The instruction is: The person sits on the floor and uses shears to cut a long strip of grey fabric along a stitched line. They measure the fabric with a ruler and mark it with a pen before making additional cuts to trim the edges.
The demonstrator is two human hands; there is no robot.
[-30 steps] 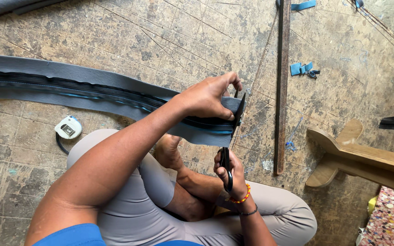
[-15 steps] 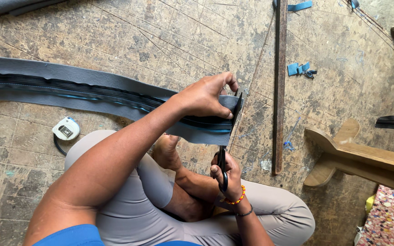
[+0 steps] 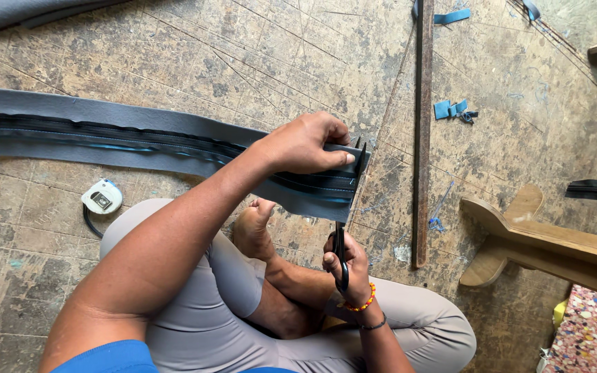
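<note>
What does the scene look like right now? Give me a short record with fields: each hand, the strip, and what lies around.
left hand: pinches the end of the grey fabric strip, raised off the floor
right hand: grip closed on black scissors, blades at the strip's end
strip: long, grey, dark seam along its middle, runs left across the wooden floor
tape measure: white, on the floor beside the left knee
wooden slat: long, lies right of the scissors
blue scraps: right of the slat

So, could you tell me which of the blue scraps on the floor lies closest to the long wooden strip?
The small blue scrap near the long wooden strip, low on its right side; the folded scraps and top-edge piece lie farther off.
</note>
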